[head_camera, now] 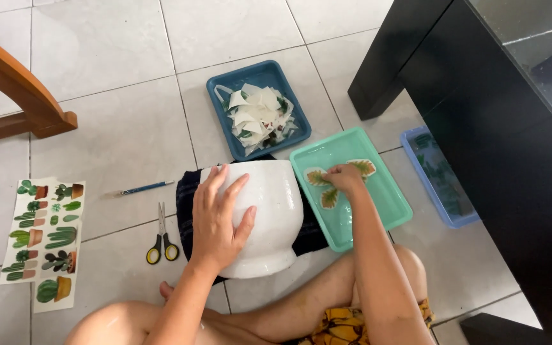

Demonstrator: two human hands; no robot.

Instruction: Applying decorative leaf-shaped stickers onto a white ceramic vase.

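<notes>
A white ceramic pot lies on its side on a dark cloth in front of me. My left hand rests flat on the pot's wall, fingers spread. My right hand reaches into a mint-green tray with shallow water and pinches a leaf cut-out. Two more leaf cut-outs, one behind the hand and one in front of it, float in the tray.
A dark blue tray holds several paper scraps. A light blue tray sits under a black table. Scissors, a thin brush and cactus sticker sheets lie at left. A wooden chair leg stands far left.
</notes>
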